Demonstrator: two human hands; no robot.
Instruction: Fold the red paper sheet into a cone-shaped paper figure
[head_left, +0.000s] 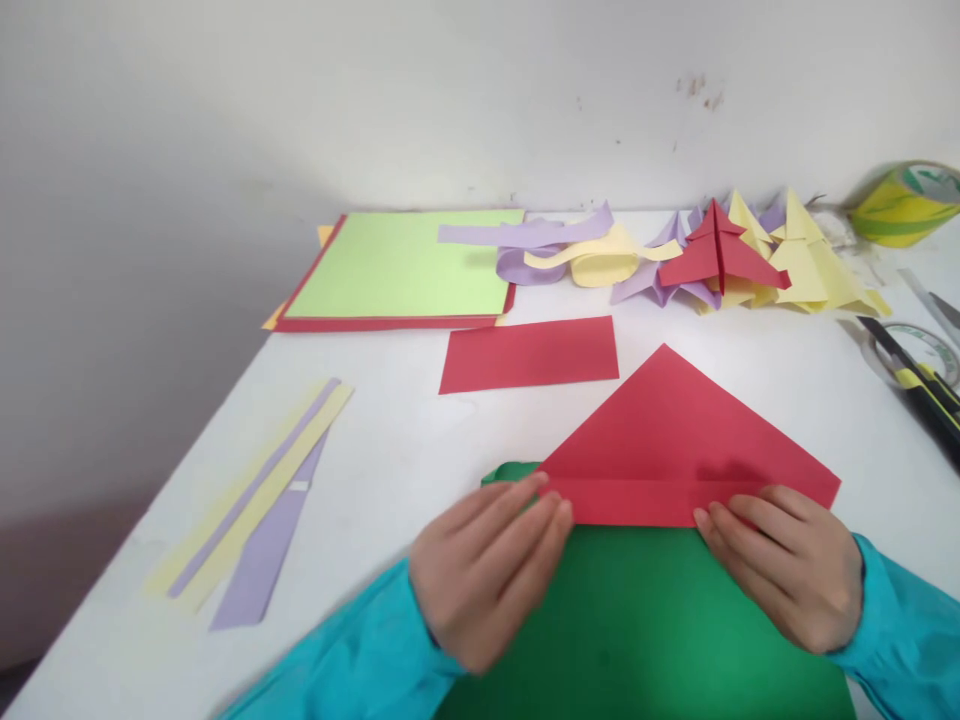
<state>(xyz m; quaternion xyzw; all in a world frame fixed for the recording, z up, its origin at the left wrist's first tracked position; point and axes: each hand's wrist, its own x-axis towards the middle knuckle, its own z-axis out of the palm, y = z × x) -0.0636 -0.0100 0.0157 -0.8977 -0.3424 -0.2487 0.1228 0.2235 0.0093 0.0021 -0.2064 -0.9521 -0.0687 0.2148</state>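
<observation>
A red sheet of paper [667,430], folded to a triangle with a narrow strip turned along its near edge, lies over a green mat [660,620]. At the left end of that strip, my left hand [499,560] pinches the paper between thumb and fingers. My right hand [787,560] grips the strip's right part in the same way. Fingers of both hands cover parts of the near edge. A red paper rectangle [532,355] rests on the white table just beyond the triangle.
Coloured sheets [405,265] are stacked at the back. Paper curls [525,235] and folded paper planes [720,255] stand beside them. Cut strips [262,500] lie at left. A utility knife [915,380], a tape roll [930,350] and yellow tape [907,205] are at right, before the wall.
</observation>
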